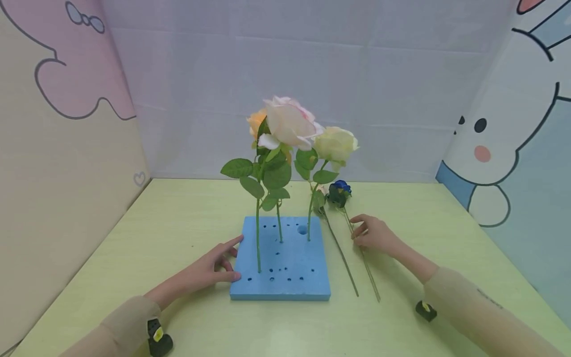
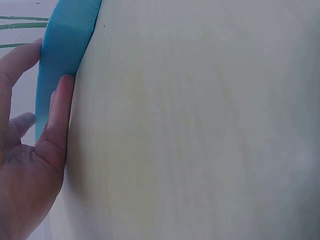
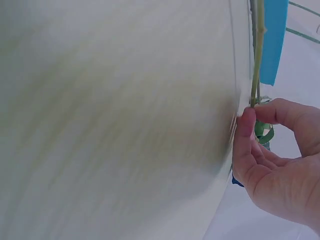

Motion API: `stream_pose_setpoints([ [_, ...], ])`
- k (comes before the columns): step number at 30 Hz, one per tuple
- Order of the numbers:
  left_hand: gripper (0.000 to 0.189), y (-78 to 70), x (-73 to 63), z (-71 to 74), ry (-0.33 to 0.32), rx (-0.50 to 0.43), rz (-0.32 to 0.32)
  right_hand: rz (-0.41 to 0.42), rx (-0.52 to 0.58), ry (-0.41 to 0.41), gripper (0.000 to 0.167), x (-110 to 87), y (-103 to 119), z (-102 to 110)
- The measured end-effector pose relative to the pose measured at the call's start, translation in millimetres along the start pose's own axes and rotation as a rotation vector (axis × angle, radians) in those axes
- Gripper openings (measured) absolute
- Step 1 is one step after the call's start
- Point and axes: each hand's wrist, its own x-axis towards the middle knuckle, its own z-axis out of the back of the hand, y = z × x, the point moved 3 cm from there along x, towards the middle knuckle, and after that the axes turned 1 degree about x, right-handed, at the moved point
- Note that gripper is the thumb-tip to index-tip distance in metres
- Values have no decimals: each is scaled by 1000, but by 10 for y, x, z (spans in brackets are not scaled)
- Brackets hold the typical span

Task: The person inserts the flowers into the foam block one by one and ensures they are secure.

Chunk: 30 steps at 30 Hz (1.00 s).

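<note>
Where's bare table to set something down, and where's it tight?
Bare table: left of the blue block, beyond the left hand; before the block, between the sleeves; right of the right hand, toward the rabbit panel. Crowded: between block and right hand, where two stems lie, one pinched by that hand.

- No words, brands or numbers can be read.
- Right sleeve (image 1: 477, 315): a small dark line of marks (image 1: 489, 298) (too tiny to make out).
</note>
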Motion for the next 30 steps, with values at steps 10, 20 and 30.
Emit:
stream_pose_setpoints([
  [10,88,-7,0,-2,5,-5,0,-28,176,76,45,-35,-18,116],
  [20,89,3,4,1,-1,2,14,43,274,-17,45,-219,213,319],
  [30,90,6,10,4,1,-8,18,229,353,-222,37,-365,454,405],
])
